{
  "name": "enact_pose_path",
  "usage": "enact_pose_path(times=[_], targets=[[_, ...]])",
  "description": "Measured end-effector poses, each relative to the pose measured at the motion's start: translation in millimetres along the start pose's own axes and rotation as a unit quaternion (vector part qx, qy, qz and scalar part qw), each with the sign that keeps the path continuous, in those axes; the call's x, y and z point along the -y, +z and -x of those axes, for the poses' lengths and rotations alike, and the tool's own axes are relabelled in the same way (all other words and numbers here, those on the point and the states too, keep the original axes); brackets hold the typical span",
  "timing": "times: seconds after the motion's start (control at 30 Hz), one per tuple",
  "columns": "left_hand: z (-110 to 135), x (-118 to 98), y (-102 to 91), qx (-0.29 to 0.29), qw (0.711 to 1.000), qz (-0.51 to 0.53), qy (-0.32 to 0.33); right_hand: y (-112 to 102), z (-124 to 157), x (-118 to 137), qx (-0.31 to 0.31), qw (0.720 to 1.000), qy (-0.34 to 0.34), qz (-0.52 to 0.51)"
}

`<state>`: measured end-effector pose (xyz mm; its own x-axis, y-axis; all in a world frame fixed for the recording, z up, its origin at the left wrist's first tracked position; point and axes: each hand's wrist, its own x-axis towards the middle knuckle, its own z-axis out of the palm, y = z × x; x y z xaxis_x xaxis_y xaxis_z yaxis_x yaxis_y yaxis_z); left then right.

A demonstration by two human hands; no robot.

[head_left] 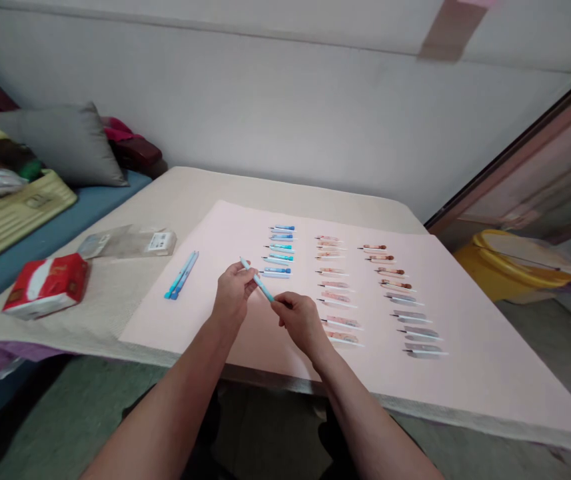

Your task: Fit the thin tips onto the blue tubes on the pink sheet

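Observation:
A slim light-blue pen [260, 283] slants between my two hands above the pink sheet [190, 327]. My left hand [235, 288] pinches it near its upper end. The fingers of my right hand [298, 319] close on its lower end. Just beyond my hands lies a column of blue and turquoise pen parts [281, 248], with thin refills beside them. Right of it, a column of pinkish pen parts [335, 285] is laid out in pairs with refills. Two whole blue pens [182, 275] rest side by side to the left of my left hand.
Farther right is a column of brown-topped and grey pen parts [405, 300]. A red tissue pack [48, 283] and a clear plastic wrapper [128, 241] lie at the table's left. A yellow bucket [510, 267] stands beyond the right edge; the wall [285, 113] is behind.

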<state>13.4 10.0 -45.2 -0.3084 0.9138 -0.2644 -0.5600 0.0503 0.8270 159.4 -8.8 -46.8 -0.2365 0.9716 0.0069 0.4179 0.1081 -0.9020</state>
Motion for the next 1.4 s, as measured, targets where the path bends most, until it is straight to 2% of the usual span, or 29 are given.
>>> enact_pose_path(times=[0.13, 0.33, 0.53, 0.73, 0.9, 1.1, 1.3, 1.4], targets=[[0, -1, 0.7, 0.021, 1.000, 0.013, -0.012, -2, -1, 0, -0.011, 1.000, -0.001, 0.001], [0, 1, 0.3, -0.023, 0.999, -0.023, -0.001, 0, 0, 1, -0.003, 1.000, 0.003, -0.001], [1, -3, 1.4, 0.019, 1.000, -0.008, 0.008, -1, -1, -1, -0.013, 1.000, 0.001, -0.005], [-1, 4, -0.7, -0.022, 0.999, -0.040, 0.003, -1, -1, -1, -0.018, 1.000, -0.005, -0.015], [0, 2, 0.2, -0.002, 0.999, -0.042, 0.026, -2, 0, -4, -0.005, 0.999, 0.008, -0.039], [3, 1, 3.2, -0.008, 0.998, -0.053, 0.024, 3, -2, -9, -0.007, 0.997, 0.031, -0.073], [9, 4, 3.6, 0.058, 0.991, -0.119, 0.007, 8, -4, -10, -0.006, 0.992, 0.056, -0.117], [4, 1, -0.2, 0.055, 0.990, -0.127, 0.009, 7, -4, -10, 0.019, 0.984, 0.076, -0.159]])
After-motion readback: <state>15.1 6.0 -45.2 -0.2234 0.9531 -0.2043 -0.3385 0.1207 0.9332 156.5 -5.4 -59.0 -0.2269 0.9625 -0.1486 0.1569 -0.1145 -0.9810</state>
